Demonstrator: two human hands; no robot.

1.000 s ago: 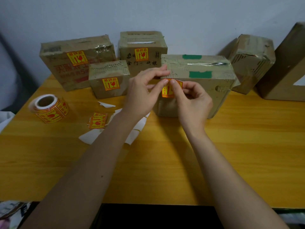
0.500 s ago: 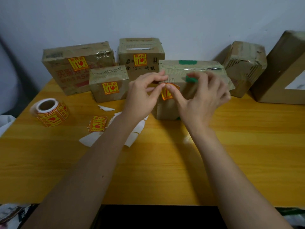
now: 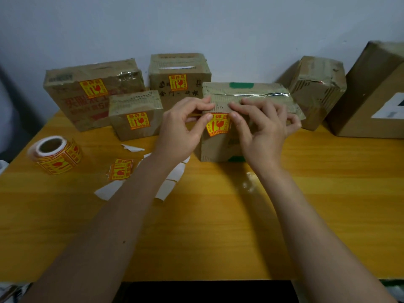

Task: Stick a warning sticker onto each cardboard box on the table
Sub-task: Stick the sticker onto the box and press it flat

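On a yellow wooden table [image 3: 218, 226] pushed against a pale wall, six cardboard boxes stand along the far edge, leaving the broad near half of the tabletop bare apart from the person's two forearms. At the middle, a taped box with green patches [image 3: 247, 92] sits forward of the row, and both hands work on its front face. A yellow and red warning sticker [image 3: 217, 125] lies on that face, its lower edge curling a little. The left hand [image 3: 179, 132] has fingers bent, its thumb tip pressing the sticker's left edge. The right hand [image 3: 262, 127] has fingers spread and lightly bent over the box front, its thumb tip at the sticker's upper right corner.

Three boxes to the left already carry a sticker each: a wide box [image 3: 72, 101] at the back left, a small box [image 3: 135, 117] in front of it, and a taller box [image 3: 179, 71] behind the hands. Two boxes on the right show no sticker on the faces in view: a crumpled box [image 3: 319, 88] and a large box [image 3: 371, 95] cut off by the right edge.

Near the left edge lies one sticker roll [image 3: 55, 155]. Between it and the left forearm lie loose stickers [image 3: 120, 169] and several white backing scraps [image 3: 107, 191].
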